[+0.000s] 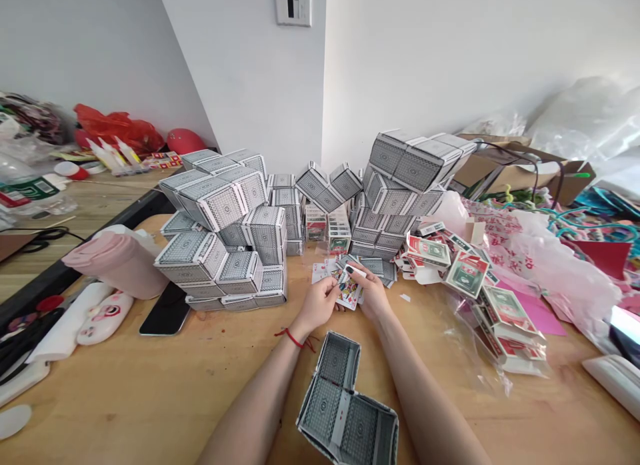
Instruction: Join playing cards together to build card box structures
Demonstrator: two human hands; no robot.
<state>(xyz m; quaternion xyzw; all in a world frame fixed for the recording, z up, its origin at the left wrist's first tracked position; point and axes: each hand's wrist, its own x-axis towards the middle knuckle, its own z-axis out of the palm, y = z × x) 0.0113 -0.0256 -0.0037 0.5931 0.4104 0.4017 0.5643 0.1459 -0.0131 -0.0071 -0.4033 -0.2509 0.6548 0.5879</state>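
Note:
Both my hands meet over the middle of the table, holding playing cards (350, 296) with a face side toward me. My left hand (323, 301), with a red string at the wrist, pinches the cards at their left edge. My right hand (370, 289), with dark nails, grips their right side. Under and behind my fingers lie loose playing cards (383, 269), partly hidden. Between my forearms sits an L-shaped block (333, 398) built of card-covered cubes with grey patterned backs.
Card-cube stacks stand at left (220, 252) and right (400, 192). Opened card boxes (467, 273) lie right, beside plastic bags (540, 245). A phone (164, 310), a pink roll (117, 260) and a white pouch (106, 317) lie left.

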